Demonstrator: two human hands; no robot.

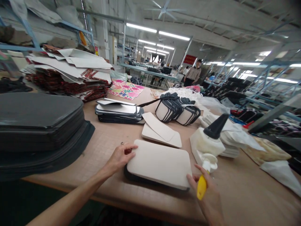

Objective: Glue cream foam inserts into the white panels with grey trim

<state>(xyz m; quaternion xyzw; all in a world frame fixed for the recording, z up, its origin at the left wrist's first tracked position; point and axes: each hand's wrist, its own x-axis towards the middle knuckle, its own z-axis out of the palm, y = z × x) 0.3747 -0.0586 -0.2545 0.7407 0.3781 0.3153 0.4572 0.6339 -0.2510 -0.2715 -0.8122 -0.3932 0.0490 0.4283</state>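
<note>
A cream panel with rounded corners lies over a dark piece of similar outline at the table's front. My left hand grips the panel's left edge between thumb and fingers. In my right hand is a brush with a yellow handle; the thumb of that hand touches the panel's right edge. Just behind the brush stands a whitish plastic container with a black cone-shaped top. Beyond the panel lie more loose cream panels, partly overlapping.
Stacked black sheets fill the left side. Behind are a pile of dark-and-white pieces, tied bundles, a floral cloth and a tall heap of white sheets. White cloths lie right. A person stands far back.
</note>
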